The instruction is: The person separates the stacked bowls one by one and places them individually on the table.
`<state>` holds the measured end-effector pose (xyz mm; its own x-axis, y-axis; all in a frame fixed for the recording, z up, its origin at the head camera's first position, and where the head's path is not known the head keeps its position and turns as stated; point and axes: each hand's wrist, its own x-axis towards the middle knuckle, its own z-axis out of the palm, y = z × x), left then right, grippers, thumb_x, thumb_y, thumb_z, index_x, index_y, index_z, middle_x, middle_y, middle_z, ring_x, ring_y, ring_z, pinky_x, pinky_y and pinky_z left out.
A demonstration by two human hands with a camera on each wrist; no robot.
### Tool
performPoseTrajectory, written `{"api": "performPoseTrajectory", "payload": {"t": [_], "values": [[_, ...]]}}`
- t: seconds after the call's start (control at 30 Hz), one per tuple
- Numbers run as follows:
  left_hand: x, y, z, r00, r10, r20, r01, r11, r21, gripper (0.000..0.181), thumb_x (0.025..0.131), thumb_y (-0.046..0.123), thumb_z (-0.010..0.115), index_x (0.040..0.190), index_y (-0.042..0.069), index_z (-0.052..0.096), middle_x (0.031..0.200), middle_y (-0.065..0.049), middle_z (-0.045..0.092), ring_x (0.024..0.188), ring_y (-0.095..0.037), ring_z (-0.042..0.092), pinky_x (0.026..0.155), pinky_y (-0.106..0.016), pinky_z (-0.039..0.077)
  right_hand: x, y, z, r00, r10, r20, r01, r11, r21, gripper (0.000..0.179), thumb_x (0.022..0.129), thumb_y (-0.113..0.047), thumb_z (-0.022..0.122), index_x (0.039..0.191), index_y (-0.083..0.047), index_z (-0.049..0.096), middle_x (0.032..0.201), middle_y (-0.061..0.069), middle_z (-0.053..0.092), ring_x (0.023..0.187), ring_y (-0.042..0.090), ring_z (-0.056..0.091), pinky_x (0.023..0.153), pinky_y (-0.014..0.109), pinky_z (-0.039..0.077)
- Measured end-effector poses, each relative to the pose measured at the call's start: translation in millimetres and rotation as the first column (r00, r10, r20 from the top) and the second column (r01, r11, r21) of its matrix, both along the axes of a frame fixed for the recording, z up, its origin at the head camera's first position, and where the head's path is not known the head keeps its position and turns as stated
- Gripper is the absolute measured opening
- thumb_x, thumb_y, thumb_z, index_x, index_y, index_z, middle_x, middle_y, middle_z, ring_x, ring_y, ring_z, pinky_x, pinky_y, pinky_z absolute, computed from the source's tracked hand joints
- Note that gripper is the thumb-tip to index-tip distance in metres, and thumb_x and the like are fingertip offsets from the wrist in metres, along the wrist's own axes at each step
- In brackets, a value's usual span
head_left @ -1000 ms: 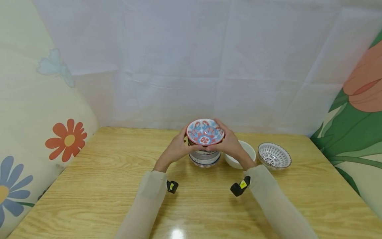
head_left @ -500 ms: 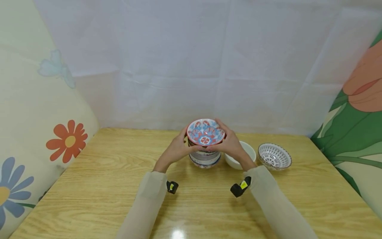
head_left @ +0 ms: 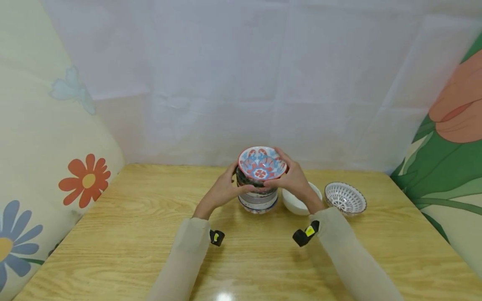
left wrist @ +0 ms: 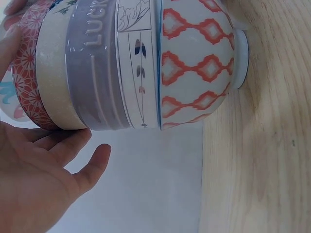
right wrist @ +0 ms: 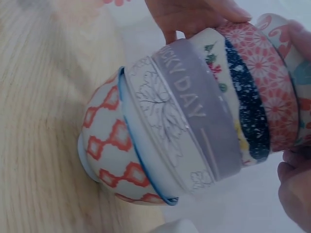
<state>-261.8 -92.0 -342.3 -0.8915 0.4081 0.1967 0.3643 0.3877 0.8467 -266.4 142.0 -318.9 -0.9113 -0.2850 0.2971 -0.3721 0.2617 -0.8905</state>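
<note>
A tall stack of nested bowls [head_left: 260, 203] stands on the table. At its base is a bowl with orange diamonds [left wrist: 197, 73]; higher up come a line-drawn leaf bowl [right wrist: 163, 111], a lavender "LUCKY DAY" bowl [right wrist: 194, 104] and a red floral bowl [left wrist: 30, 73]. My left hand [head_left: 220, 192] grips the upper stack from the left, thumb in front, its fingertips by the red and cream bowls in the left wrist view. On top, a red-and-blue patterned bowl [head_left: 262, 163] is held at its rim by my right hand [head_left: 295, 179], tilted a little.
Right of the stack, partly behind my right wrist, sits a plain white bowl [head_left: 295, 202]. Further right lies a black-and-white patterned bowl [head_left: 345, 198]. A white cloth [head_left: 211, 104] hangs behind the wooden table [head_left: 150, 200].
The red-and-blue bowl has shifted slightly up and right with my right hand. My left thumb now sits below that bowl, against the bowls underneath. The other bowls stay put.
</note>
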Motion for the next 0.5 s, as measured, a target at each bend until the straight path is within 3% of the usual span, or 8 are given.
{"api": "performPoseTrajectory", "payload": {"t": [0.2,0.5], "values": [[0.7,0.1,-0.1,1.000,0.010,0.022,-0.010,1.000,-0.003,0.097,0.080,0.049,0.072,0.154,0.020,0.015,0.155,-0.012,0.027,0.140,-0.036,0.030,0.109,-0.057,0.034,3.4,5.0,8.8,1.000,-0.009,0.006,0.009,1.000,-0.006,0.103,0.070,0.001,0.081,0.153,-0.010,0.020,0.146,0.021,0.040,0.126,0.034,0.049,0.087,0.014,0.048],[2.0,-1.0,2.5,0.999,0.019,0.035,-0.018,0.999,-0.035,0.098,0.082,0.049,0.070,0.154,0.017,0.013,0.154,-0.014,0.029,0.140,-0.037,0.031,0.109,-0.055,0.035,6.0,15.5,20.2,0.999,-0.033,0.001,0.033,0.998,-0.048,0.102,0.071,0.008,0.078,0.153,-0.009,0.020,0.141,0.026,0.044,0.120,0.037,0.051,0.082,0.013,0.051]]}}
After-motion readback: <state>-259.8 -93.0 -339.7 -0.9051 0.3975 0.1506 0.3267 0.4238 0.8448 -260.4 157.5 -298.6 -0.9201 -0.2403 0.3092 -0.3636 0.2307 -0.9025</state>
